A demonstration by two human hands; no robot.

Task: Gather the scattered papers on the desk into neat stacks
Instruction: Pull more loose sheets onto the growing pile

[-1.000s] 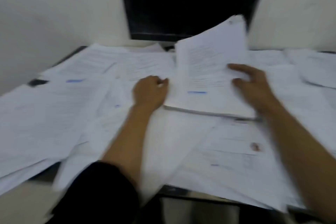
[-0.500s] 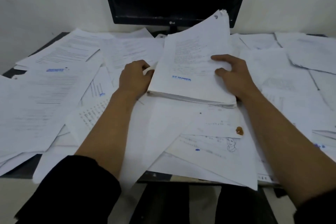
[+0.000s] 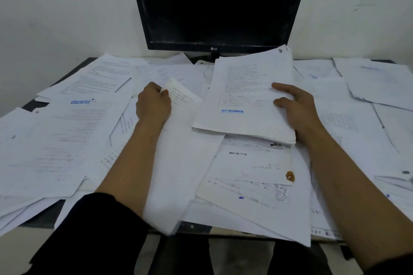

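Paper stack half gathered at the desk's centre, both of my hands on paper.

The stack (image 3: 245, 107), its top sheet stamped REJECTED in blue, lies tilted on the loose papers (image 3: 250, 169) in front of the monitor (image 3: 214, 4). My right hand (image 3: 295, 107) holds its right edge, thumb on top. My left hand (image 3: 153, 105) is curled round a curling sheet (image 3: 181, 94) just left of it. More sheets cover the dark desk (image 3: 42, 219) on both sides.

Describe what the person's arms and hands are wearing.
Both forearms are bare. The left arm has a black sleeve pushed up near the elbow, and a bit of dark sleeve shows at the right arm. No rings, watch or gloves show on the left hand or right hand.
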